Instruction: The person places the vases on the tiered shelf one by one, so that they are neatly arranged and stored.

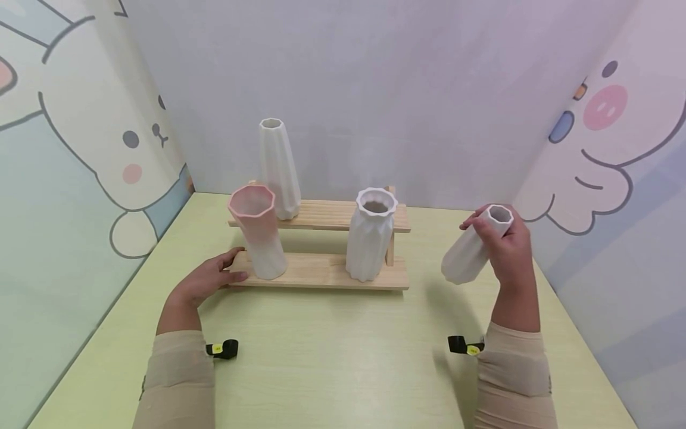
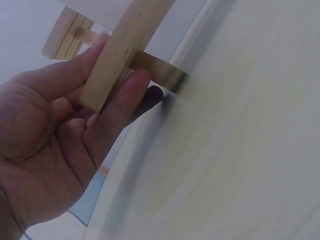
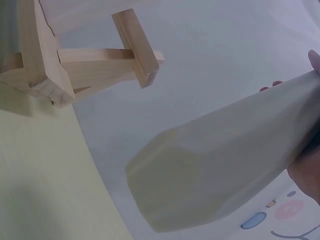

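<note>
A two-tier wooden shelf (image 1: 321, 271) stands on the table, and my left hand (image 1: 206, 279) grips the left end of its lower board. In the left wrist view the thumb and fingers of the left hand (image 2: 65, 110) pinch the board's end (image 2: 117, 60) from both faces. My right hand (image 1: 506, 244) holds a white faceted vase (image 1: 468, 256) by its neck, tilted and off the table to the right of the shelf. The right wrist view shows this vase's base (image 3: 170, 185), with the shelf's end (image 3: 50, 80) apart from it.
On the lower board stand a pink-and-white vase (image 1: 262, 238) at the left and a white ribbed vase (image 1: 371, 238) at the right. A tall white vase (image 1: 280, 173) is on the upper board (image 1: 343, 214). Walls with cartoon animals enclose the pale table (image 1: 332, 357).
</note>
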A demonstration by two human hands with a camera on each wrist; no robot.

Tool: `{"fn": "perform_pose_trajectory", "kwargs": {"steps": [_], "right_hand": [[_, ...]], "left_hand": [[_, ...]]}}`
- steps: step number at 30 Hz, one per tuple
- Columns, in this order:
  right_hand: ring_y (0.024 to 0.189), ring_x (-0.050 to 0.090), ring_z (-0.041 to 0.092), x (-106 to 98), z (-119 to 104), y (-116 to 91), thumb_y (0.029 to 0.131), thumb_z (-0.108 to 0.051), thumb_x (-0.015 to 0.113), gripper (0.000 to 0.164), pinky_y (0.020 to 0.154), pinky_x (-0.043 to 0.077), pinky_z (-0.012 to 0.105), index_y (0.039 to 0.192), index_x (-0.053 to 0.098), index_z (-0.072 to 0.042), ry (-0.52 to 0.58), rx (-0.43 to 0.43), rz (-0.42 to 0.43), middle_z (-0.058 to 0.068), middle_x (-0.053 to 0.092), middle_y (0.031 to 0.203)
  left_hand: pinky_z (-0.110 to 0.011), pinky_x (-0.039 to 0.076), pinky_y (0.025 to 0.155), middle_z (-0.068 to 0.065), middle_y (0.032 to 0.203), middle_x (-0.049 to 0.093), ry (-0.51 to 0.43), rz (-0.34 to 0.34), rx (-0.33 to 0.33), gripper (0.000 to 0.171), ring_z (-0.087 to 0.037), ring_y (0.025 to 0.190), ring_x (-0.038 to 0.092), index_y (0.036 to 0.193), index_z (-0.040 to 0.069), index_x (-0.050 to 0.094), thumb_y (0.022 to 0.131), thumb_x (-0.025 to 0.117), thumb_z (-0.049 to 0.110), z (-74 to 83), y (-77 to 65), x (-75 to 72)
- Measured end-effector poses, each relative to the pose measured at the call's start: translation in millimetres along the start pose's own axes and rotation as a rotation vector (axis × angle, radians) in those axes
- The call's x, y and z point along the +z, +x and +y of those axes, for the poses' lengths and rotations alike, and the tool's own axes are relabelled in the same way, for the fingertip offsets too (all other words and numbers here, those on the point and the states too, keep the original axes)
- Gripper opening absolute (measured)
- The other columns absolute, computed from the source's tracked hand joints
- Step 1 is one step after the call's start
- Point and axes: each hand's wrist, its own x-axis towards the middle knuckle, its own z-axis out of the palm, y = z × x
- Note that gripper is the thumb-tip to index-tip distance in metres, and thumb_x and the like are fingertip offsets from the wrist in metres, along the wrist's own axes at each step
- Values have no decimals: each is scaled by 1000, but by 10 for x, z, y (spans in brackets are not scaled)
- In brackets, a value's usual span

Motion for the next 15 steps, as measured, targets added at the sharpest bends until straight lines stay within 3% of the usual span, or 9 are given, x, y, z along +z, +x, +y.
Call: {"fn": "perform_pose_trajectory", "kwargs": {"steps": [4,10,15], "right_hand": [[85,68,20,34,-16,-3,88,-7,69,19,81,45,34,103,61,3,-26,-6,-1,7,71,85],[83,68,21,118,-24,5,87,-2,66,19,80,46,34,102,59,8,34,-61,-53,10,70,84],[87,66,23,202,-16,-9,89,-6,67,20,78,47,33,104,59,4,-6,-35,-86,7,71,85]], "left_hand": [[-56,36,111,-13,163,16,-3,-1,2,97,-32,139,39,159,19,10,88,70,45,1,2,3],[-53,39,109,-13,163,18,-10,-3,8,95,-32,136,41,159,20,11,89,70,44,3,6,9],[-51,41,108,-12,162,21,-22,-8,13,93,-31,134,43,159,20,12,90,70,42,2,9,14]]}}
